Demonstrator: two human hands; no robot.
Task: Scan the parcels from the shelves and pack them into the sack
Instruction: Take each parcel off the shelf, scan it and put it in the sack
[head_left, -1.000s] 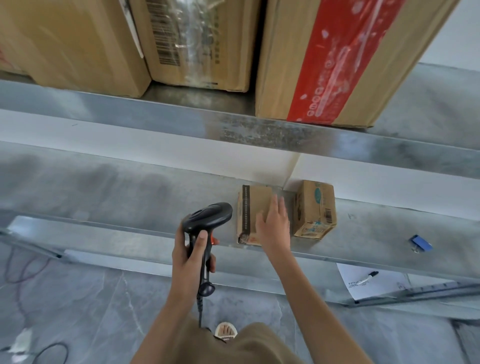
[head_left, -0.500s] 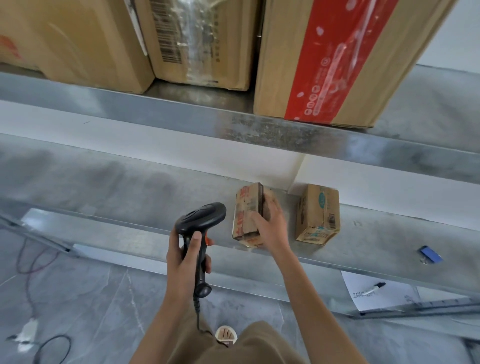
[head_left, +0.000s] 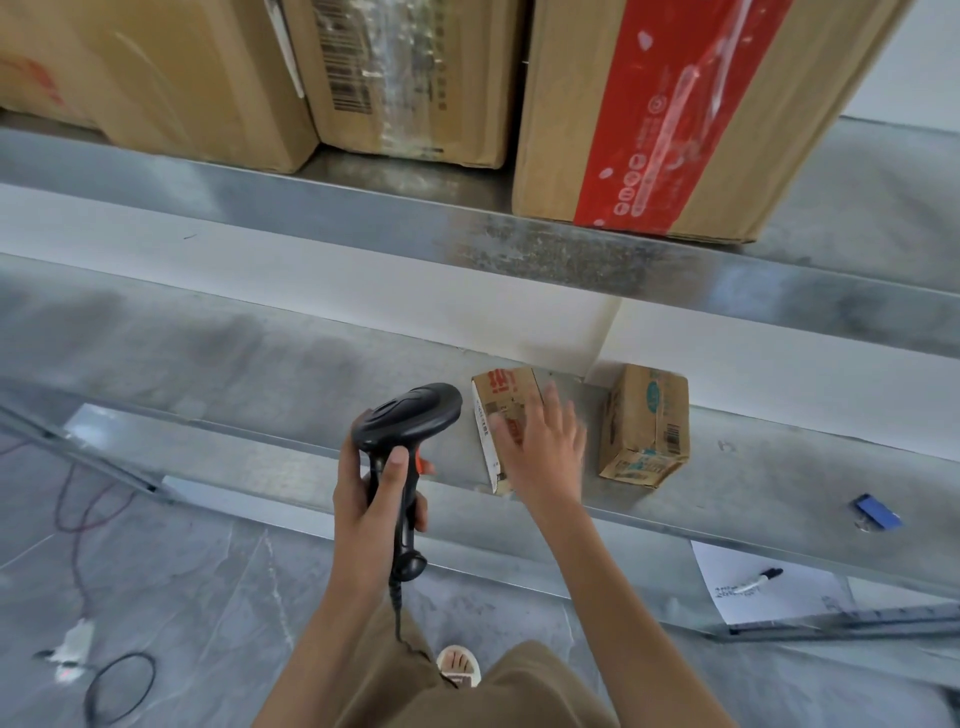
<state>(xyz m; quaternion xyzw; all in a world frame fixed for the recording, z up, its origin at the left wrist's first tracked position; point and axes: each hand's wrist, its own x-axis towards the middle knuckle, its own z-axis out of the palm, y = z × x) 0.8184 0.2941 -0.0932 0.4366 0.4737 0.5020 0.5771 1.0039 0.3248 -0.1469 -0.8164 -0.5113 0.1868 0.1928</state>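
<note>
Small brown parcel (head_left: 501, 410) — red print

Left hand (head_left: 371, 512) grips black handheld barcode scanner (head_left: 408, 421). Right hand (head_left: 545, 452), fingers spread, lies over small brown cardboard parcel (head_left: 501, 410) on grey metal shelf (head_left: 260, 364); second small carton (head_left: 647, 423) stands near.

We see both of our forearms bare from the frame's six o'clock edge up to the left hand (head_left: 376, 512) and the right hand (head_left: 545, 449), with no sleeves, watch or rings in view. Below them, at six o'clock, we wear loose khaki-brown trousers (head_left: 524, 691). Between the trouser legs one foot shows in a pale open-toed sandal (head_left: 458, 666) with a light strap across the toes.
</note>
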